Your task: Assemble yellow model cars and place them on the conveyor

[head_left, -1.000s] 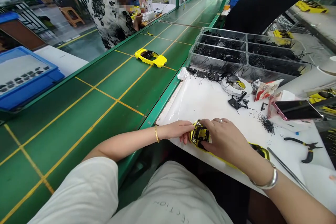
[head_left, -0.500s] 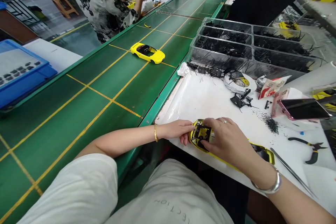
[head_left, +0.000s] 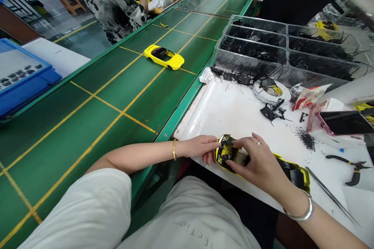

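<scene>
A yellow model car point(head_left: 295, 175) lies on its back on a white plastic-covered bench point(head_left: 230, 113), showing a dark underside with yellow parts at its near end. My left hand point(head_left: 198, 147), with a gold bangle, holds that end from the left, its fingertips on the car's edge. My right hand point(head_left: 258, 165), with a ring and a silver bangle, pinches the same end from the right and covers the car's middle. The rest of the car shows past my right wrist.
A green conveyor belt point(head_left: 96, 124) carries a yellow model car point(head_left: 164, 57). Behind the bench stands a clear compartment tray point(head_left: 280, 50) of black wires. Tweezers point(head_left: 330, 194), pliers point(head_left: 350, 169) and a phone point(head_left: 344, 123) lie to the right. A co-worker point(head_left: 112, 4) sits across the belt.
The whole view has shifted slightly as my head moved. My right fingers have spread and moved further over the car's near end, which has turned a little.
</scene>
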Demonstrator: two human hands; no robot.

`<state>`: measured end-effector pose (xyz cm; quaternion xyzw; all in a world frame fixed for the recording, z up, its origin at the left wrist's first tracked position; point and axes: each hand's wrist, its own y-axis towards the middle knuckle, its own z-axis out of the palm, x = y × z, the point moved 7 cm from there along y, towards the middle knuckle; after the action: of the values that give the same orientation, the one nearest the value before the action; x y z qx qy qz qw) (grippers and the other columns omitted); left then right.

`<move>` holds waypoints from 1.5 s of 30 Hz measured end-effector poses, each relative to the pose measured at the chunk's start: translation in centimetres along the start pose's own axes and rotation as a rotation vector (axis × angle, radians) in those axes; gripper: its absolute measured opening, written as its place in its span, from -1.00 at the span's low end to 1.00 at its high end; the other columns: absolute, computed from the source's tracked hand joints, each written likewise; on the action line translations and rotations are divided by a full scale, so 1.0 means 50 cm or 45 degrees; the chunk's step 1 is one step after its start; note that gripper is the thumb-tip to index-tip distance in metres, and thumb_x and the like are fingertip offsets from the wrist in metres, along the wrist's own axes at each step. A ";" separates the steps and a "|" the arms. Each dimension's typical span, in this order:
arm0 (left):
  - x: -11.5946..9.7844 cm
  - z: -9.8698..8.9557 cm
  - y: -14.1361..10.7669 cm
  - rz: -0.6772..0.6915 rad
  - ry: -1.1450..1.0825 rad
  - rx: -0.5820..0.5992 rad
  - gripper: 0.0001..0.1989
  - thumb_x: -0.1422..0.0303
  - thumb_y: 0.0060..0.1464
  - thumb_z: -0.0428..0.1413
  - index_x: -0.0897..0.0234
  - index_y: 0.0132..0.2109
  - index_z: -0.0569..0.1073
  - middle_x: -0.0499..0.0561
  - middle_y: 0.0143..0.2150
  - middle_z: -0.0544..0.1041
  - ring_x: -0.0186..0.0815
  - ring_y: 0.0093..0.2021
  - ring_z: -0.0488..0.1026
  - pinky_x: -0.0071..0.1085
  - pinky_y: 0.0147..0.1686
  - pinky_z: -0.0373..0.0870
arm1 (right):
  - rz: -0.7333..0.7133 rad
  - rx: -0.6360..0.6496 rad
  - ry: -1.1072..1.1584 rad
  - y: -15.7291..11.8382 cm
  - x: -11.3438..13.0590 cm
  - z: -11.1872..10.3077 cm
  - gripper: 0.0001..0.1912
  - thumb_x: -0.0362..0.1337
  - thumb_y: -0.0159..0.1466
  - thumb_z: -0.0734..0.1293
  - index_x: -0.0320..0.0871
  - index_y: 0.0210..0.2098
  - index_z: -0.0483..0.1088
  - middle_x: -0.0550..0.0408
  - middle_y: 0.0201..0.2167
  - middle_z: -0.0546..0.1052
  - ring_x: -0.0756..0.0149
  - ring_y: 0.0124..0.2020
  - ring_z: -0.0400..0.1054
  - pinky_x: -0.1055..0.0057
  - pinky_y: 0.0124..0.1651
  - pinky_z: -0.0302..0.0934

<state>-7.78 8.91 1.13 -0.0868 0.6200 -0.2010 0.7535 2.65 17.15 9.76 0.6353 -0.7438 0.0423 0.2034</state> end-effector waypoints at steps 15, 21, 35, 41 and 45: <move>-0.006 0.039 -0.049 -0.159 0.056 0.175 -0.40 -0.22 -0.01 0.12 0.27 -0.22 0.30 -0.05 -0.46 0.55 -0.37 -0.50 0.49 -0.48 -0.49 0.32 | -0.065 -0.009 -0.047 -0.042 0.056 -0.042 -0.52 -0.29 0.18 0.47 -0.12 0.06 0.31 -0.08 0.06 0.49 -0.15 0.27 0.19 -0.29 0.24 0.05; -0.008 0.056 -0.097 -0.367 0.389 0.122 -0.51 -0.07 0.22 -0.02 0.32 -0.31 0.38 0.02 -0.41 0.53 -0.40 -0.49 0.48 -0.50 -0.50 0.37 | 0.604 -0.198 0.401 -0.272 0.013 -0.058 -0.82 -0.12 0.35 0.29 -0.07 -0.26 0.45 0.15 -0.40 0.53 0.34 -0.46 0.44 0.50 -0.45 0.36; 0.026 0.098 0.002 -0.234 0.199 0.085 -0.60 0.03 0.10 0.12 0.35 -0.25 0.38 -0.11 -0.47 0.36 -0.46 -0.53 0.32 -0.51 -0.55 0.32 | 1.134 -0.123 1.501 -0.325 0.022 0.204 -0.43 0.21 0.29 0.22 -0.15 -0.54 0.24 0.14 -0.60 0.27 0.39 -0.53 0.09 0.42 -0.48 0.00; 0.039 0.110 0.001 -0.269 0.086 0.093 -0.50 -0.07 0.04 0.17 0.36 -0.25 0.38 -0.10 -0.46 0.36 -0.47 -0.53 0.30 -0.53 -0.57 0.27 | 1.177 -0.256 1.671 -0.330 0.023 0.225 -0.40 0.29 0.23 0.23 -0.13 -0.54 0.18 0.22 -0.65 0.14 0.44 -0.58 -0.04 0.43 -0.53 -0.09; 0.035 0.114 0.002 -0.268 0.099 0.163 -0.50 -0.06 0.06 0.16 0.36 -0.21 0.39 -0.05 -0.38 0.40 -0.44 -0.45 0.33 -0.51 -0.50 0.30 | 1.197 -0.203 1.697 -0.339 0.020 0.224 -0.43 0.25 0.24 0.26 -0.16 -0.49 0.26 0.17 -0.60 0.24 0.41 -0.55 0.04 0.44 -0.50 -0.02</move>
<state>-1.98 7.61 0.72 -0.0952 0.6220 -0.3215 0.7076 16.07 9.44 -3.43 0.0824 -0.6560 0.4387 0.6086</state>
